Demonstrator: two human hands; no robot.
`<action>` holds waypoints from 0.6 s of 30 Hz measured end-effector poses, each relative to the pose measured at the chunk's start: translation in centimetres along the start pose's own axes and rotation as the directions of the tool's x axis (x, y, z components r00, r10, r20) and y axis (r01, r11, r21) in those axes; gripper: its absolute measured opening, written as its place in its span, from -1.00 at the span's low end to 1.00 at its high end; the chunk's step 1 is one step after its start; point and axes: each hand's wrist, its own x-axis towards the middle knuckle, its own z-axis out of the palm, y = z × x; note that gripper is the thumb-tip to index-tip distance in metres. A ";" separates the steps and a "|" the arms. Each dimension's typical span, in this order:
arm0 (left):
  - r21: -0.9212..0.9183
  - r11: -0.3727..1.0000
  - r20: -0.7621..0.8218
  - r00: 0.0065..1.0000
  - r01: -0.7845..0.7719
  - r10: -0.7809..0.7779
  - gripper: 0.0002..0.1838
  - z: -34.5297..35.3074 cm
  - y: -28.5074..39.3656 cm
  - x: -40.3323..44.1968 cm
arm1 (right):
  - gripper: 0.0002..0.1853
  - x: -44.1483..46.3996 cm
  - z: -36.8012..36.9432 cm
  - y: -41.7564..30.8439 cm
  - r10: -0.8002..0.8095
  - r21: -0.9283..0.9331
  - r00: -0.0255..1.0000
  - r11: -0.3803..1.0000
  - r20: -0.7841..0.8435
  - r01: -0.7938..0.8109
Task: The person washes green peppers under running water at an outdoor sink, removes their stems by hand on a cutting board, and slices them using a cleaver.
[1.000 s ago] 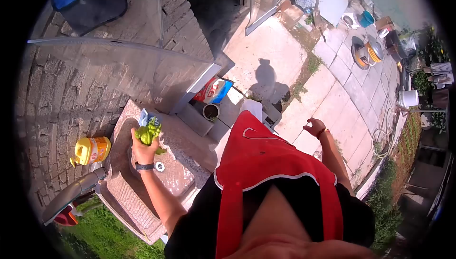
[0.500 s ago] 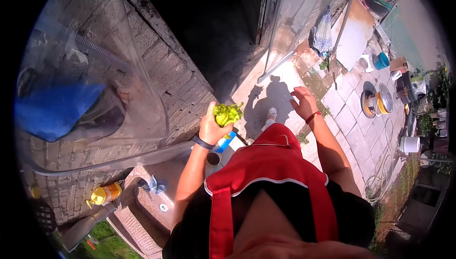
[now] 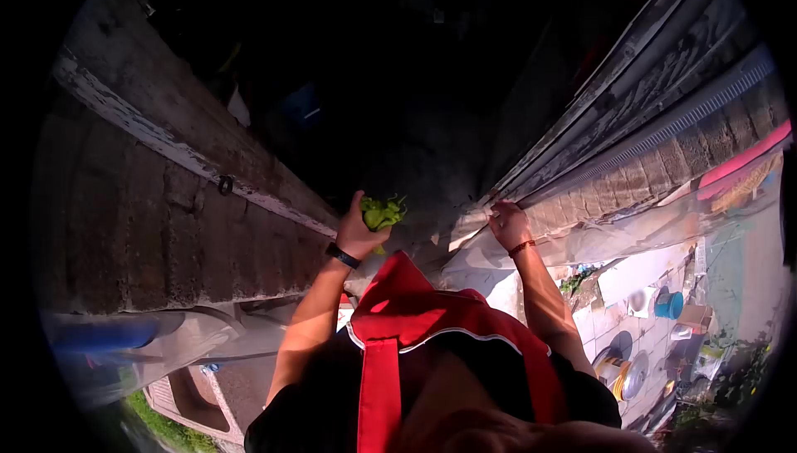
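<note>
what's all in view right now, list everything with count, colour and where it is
green peppers: several, green, in left hand
doorway: one, dark, ahead; contents mostly too dark to tell
brick walls: two, brownish, either side
plastic sheeting: clear, both sides
sink: one, pinkish-grey, lower left
grass: green, beside sink
bucket: one, teal, right
box: one, brown, near bucket
paving: pale, lower right
apron: one, red, on person
wristband: one, dark, left wrist
bracelet: one, red, right wrist
hands: two, left around peppers, right by doorway edge
</note>
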 end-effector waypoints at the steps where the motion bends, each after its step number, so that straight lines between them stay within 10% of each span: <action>1: 0.035 0.999 -0.026 1.000 0.013 -0.012 0.01 0.2 -0.2 2.2 | -0.78 2.4 -0.9 0.2 0.090 0.086 0.996 0.992 -0.022 -0.087; 10: -0.243 0.962 -0.095 0.984 0.126 -0.153 0.07 2.7 -1.0 27.0 | -0.72 10.0 -0.6 10.3 0.225 -0.447 0.965 0.856 -0.132 -0.261; 18: -0.202 0.970 -0.010 0.990 0.138 -0.143 0.07 -2.2 -0.8 45.2 | -0.77 14.8 -1.1 13.0 0.861 -0.509 0.503 0.404 -0.069 -0.760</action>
